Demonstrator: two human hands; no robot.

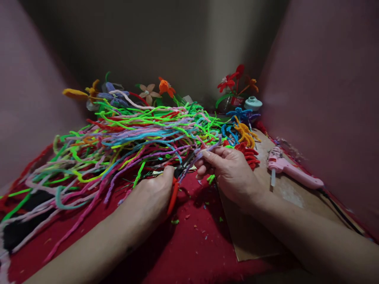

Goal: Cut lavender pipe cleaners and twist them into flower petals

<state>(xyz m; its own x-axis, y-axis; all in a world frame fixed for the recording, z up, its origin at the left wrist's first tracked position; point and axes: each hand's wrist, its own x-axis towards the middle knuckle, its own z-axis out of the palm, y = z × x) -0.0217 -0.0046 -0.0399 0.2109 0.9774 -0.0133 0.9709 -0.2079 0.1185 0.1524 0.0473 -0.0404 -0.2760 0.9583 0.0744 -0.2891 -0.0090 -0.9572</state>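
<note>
My left hand [154,193] is closed around red-handled cutters [177,179], whose dark jaws point up and to the right. My right hand [229,169] pinches a light purple pipe cleaner [209,149] between thumb and fingers, right beside the cutter jaws. Both hands work above a red cloth [192,240], at the near edge of a big tangled heap of coloured pipe cleaners [118,138].
A pink glue gun [291,169] lies on a cardboard sheet [266,232] to the right. Bent blue, orange and red pipe-cleaner pieces [244,136] sit behind my right hand. Finished pipe-cleaner flowers [233,85] and a small teal vase [253,103] stand at the back by the walls.
</note>
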